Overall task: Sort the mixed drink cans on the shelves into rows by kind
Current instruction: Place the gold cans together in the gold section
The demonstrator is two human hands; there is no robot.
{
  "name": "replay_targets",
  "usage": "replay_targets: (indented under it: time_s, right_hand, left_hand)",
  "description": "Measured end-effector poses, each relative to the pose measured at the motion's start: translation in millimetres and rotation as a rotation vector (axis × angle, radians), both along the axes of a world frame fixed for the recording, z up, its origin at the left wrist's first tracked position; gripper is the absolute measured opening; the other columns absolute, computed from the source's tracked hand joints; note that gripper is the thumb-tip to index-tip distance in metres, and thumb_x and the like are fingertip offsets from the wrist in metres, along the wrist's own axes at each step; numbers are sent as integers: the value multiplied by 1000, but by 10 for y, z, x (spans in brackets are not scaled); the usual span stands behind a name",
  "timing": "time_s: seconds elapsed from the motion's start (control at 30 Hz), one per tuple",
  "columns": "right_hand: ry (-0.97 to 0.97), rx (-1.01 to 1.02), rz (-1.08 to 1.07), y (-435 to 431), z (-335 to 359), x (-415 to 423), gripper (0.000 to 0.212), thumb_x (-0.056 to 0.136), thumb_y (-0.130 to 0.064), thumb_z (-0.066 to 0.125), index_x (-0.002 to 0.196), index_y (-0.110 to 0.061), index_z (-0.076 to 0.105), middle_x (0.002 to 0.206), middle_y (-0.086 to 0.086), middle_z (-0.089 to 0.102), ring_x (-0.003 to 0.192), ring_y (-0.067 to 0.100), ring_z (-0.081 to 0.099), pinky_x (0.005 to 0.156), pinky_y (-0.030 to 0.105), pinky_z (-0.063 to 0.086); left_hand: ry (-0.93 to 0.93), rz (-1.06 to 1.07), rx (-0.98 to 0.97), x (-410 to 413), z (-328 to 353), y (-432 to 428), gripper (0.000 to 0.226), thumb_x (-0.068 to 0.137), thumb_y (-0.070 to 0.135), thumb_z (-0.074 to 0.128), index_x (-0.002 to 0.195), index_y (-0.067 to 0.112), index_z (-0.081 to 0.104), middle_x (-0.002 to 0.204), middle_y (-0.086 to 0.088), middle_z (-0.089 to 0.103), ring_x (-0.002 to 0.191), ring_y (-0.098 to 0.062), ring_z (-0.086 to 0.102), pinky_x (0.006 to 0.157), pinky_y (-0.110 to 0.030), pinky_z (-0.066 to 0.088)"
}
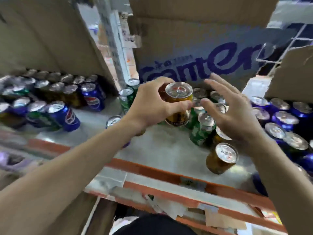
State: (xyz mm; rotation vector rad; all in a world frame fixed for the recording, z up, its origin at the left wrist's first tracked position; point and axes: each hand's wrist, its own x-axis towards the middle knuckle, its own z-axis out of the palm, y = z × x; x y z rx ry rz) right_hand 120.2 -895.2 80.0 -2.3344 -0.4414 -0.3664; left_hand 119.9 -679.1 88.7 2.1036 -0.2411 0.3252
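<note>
So, the amber-gold aluminium drink can point(179, 102) is up off the shelf, gripped by the left hand point(152, 106): thumb across its front, fingers curled round the back. It sits between the two hands, long axis tilted, w/ the silver lid toward the camera & the base pointing down and away. The right hand point(237, 114) hangs just beside it, fingers spread and straight, holding nothing; I can't tell if a fingertip touches the can. The left hand is the one to place it. A likely spot is next to the other amber can point(221, 158), which stands alone near the front edge under the right wrist, i.e. down and right of the held one. Green cans point(203, 131) cluster between, so the path prob. goes over them. The surface is a grey metal shelf point(160, 150) w/ an orange front rail point(152, 168). Blue cola cans point(284, 119) are packed at right, mixed cans at left, and a brown cardboard box w/ blue lettering point(194, 48) stands behind. Room is tight.
</note>
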Motion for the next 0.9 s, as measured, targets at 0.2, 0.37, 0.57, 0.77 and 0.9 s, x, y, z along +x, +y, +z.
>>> replay_targets:
  time_s: [0.2, 0.37, 0.57, 0.77, 0.9]
  right_hand:
    - [-3, -37, 228, 1173, 36, 245, 59, 93, -49, 58, 146, -24, 46, 157, -7, 35, 146, 12, 27, 120, 42, 26]
    - [13, -30, 359, 2047, 51, 348, 59, 92, -49, 59, 144, -25, 47, 156, -6, 35, 146, 13, 28, 118, 47, 28]
    - [38, -64, 430, 2845, 11, 432, 64, 88, -53, 50, 146, -26, 46, 157, -8, 34, 147, 13, 25, 121, 45, 21]
    - [60, -109, 430, 3266, -119, 551, 59, 92, -50, 44, 146, -24, 47, 156, -6, 37, 146, 13, 26, 121, 40, 21]
    - [57, -166, 403, 3371, -212, 603, 54, 96, -45, 45, 145, -22, 47, 155, -2, 38, 145, 16, 28, 118, 32, 19]
  left_hand:
    - [-7, 213, 20, -202, 10, 1137, 47, 67, 47, 88, 105, 28, 67, 94, 17, 70, 88, 6, 65, 79, -16, 53]
    - [-3, 309, 19, -340, 19, 1954, 56, 67, 49, 86, 110, 17, 68, 98, 9, 72, 92, -1, 67, 81, -23, 55]
    - [35, 346, 9, -427, -152, 2698, 50, 69, 34, 89, 111, 22, 64, 101, 15, 68, 96, 7, 63, 82, -15, 53]
    - [83, 251, 111, -348, -477, 3024, 62, 66, 37, 90, 117, 17, 61, 100, 14, 67, 96, 0, 63, 79, -14, 50]
    - [164, 141, 388, -216, -634, 3082, 74, 65, 58, 83, 124, 21, 55, 112, 6, 65, 105, -13, 58, 90, -34, 52]
